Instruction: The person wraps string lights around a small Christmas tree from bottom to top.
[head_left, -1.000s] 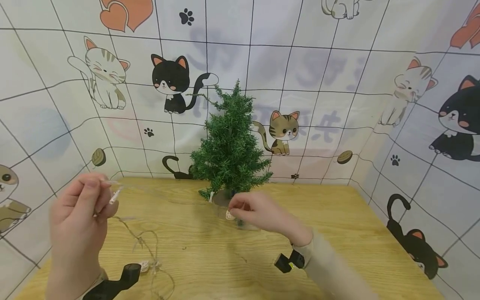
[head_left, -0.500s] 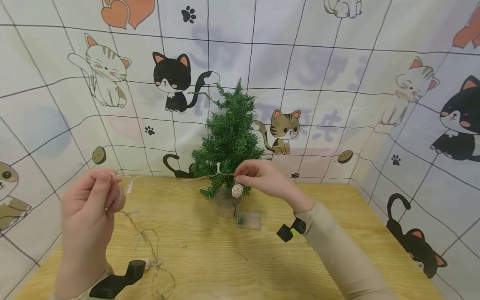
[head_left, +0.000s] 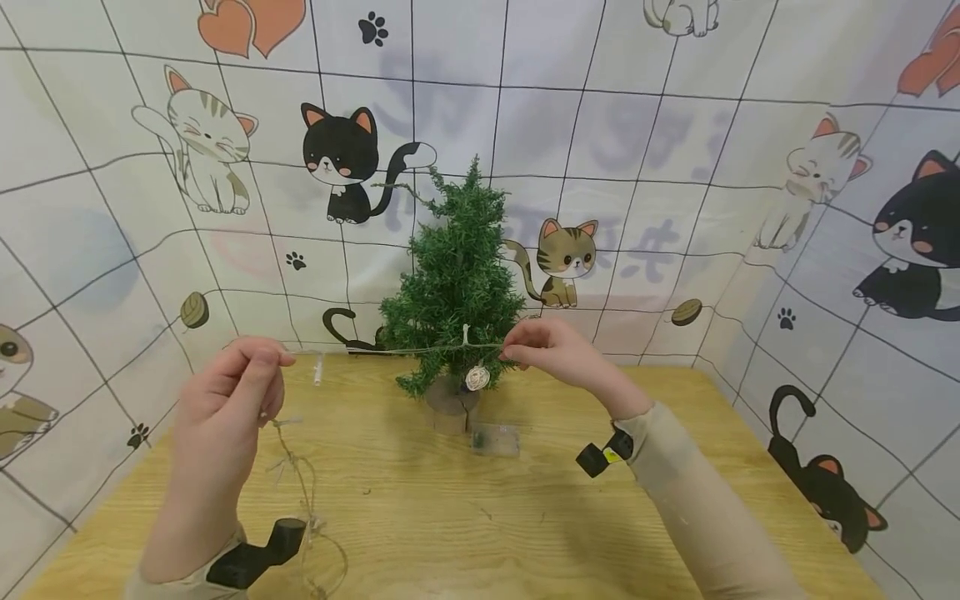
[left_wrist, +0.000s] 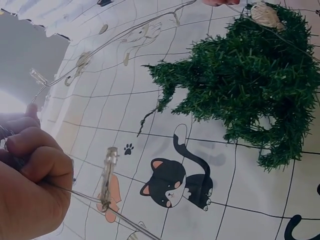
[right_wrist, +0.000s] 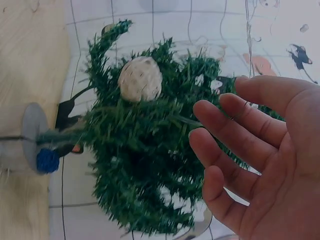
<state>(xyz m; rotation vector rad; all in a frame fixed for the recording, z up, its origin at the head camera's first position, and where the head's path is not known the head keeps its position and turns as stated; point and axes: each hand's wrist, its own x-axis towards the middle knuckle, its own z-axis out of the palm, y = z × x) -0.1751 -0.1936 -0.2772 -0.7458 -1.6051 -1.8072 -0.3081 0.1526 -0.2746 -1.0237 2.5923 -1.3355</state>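
Note:
A thin string of lights (head_left: 397,351) with small clips stretches across the front of a small green artificial tree (head_left: 457,267). My left hand (head_left: 228,400) grips its left part; a clip (head_left: 317,369) hangs just right of the fingers. At the tree's right side, my right hand (head_left: 558,357) pinches the string between thumb and index finger. Another clip (head_left: 465,335) stands up from the string near that hand. A white woven ball (head_left: 477,378) hangs before the lower branches, also seen as a pale ball (right_wrist: 140,79) in the right wrist view.
A clear battery box (head_left: 495,440) lies before the tree's round base (head_left: 450,412). Loose string (head_left: 306,483) trails over the wooden table (head_left: 420,525) below my left hand. A blue ball (right_wrist: 47,161) is by the base. A cat-print cloth (head_left: 637,125) surrounds the table.
My right hand has risen from the tree's base and shifted right, lifting the string and ball across the lower branches. My left hand has moved right, and the string is now taut.

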